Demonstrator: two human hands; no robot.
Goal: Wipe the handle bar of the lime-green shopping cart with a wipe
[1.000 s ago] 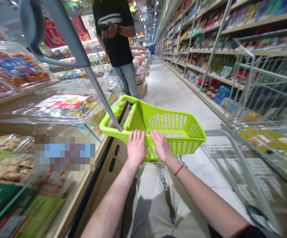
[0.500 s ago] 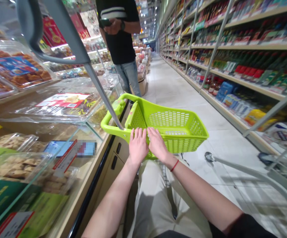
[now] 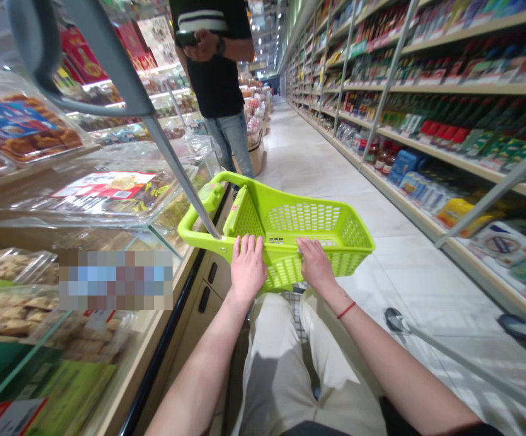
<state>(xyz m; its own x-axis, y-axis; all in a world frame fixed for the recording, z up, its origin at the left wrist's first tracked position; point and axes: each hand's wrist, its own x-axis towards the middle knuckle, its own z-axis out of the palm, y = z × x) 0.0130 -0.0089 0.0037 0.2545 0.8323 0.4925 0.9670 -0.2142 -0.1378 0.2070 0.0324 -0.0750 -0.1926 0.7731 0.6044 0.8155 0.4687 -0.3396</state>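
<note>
A lime-green plastic shopping basket (image 3: 336, 224) sits just ahead of my knees, tilted up at its left end, with nothing visible inside. My left hand (image 3: 247, 269) lies over the near rim by the left corner, fingers curled onto the edge. My right hand (image 3: 315, 263) grips the same rim further right, a red string around its wrist. A grey pull handle (image 3: 172, 163) slants up and left from the basket's near-left corner.
A glass display case (image 3: 122, 233) of boxed pastries runs along my left. A person in a black shirt (image 3: 215, 66) stands ahead, holding a phone. Stocked shelves (image 3: 426, 127) line the right of the aisle. A metal cart's frame and wheel (image 3: 392, 318) cross the lower right.
My right hand has slid right along the rim, away from my left hand. The metal cart on the right has swept back toward the lower right edge.
</note>
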